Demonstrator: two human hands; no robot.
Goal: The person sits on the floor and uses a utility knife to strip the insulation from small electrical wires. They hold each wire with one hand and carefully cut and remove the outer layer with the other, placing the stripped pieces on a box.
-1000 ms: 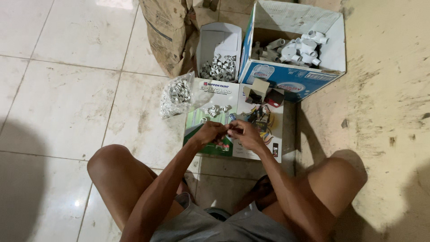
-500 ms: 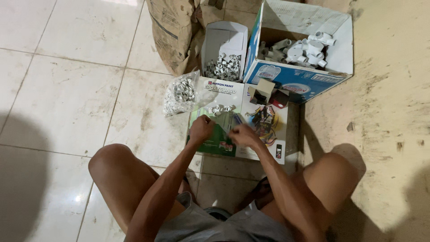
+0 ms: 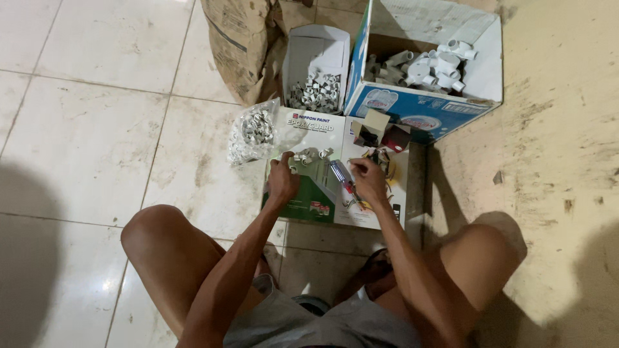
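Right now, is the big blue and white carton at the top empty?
No, the blue and white carton lies open with a heap of white pipe fittings inside it.

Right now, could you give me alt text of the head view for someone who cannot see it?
A person sits on a tiled floor, left hand and right hand working over flattened cardboard strewn with small white clips. Ahead stand a clear bag of clips, a small white box of clips and a blue-and-white box of white pipe fittings.
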